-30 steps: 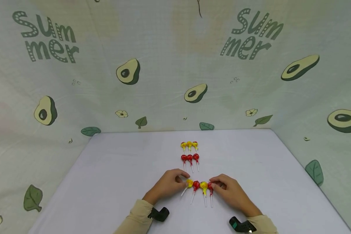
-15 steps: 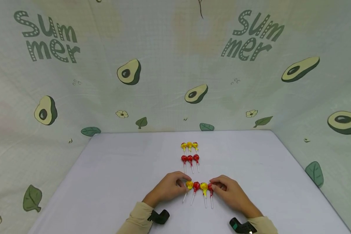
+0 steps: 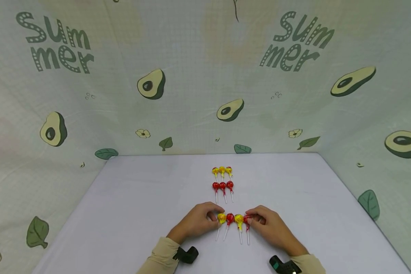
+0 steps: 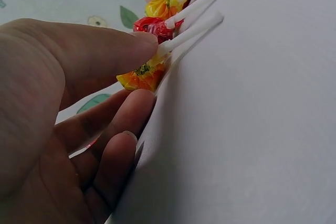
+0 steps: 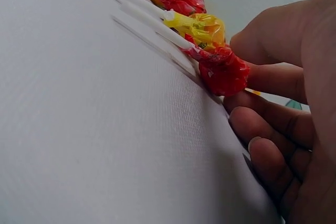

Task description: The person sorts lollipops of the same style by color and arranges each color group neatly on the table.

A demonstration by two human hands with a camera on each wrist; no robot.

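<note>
Four-in-a-row is avoided here: several lollipops lie side by side near the front, alternating yellow and red, sticks toward me. My left hand (image 3: 199, 221) pinches the leftmost yellow lollipop (image 3: 221, 218) by its wrapped head, thumb over the wrapper in the left wrist view. At the other end, my right hand (image 3: 272, 227) holds the red lollipop (image 5: 224, 72) between thumb and fingers; its head is partly covered in the head view. Between them lie another red lollipop (image 3: 230, 218) and another yellow lollipop (image 3: 239, 219), their heads close together.
Farther back on the white table (image 3: 150, 190) lie three red lollipops (image 3: 222, 185) in a row. Behind those is a row of three yellow lollipops (image 3: 222, 170). A cloth backdrop (image 3: 191, 68) printed with avocados rises behind the table.
The left hand has shifted slightly, turning the leftmost yellow lollipop so that its slanted stick now points more directly toward me. The right hand stays nearly still.
</note>
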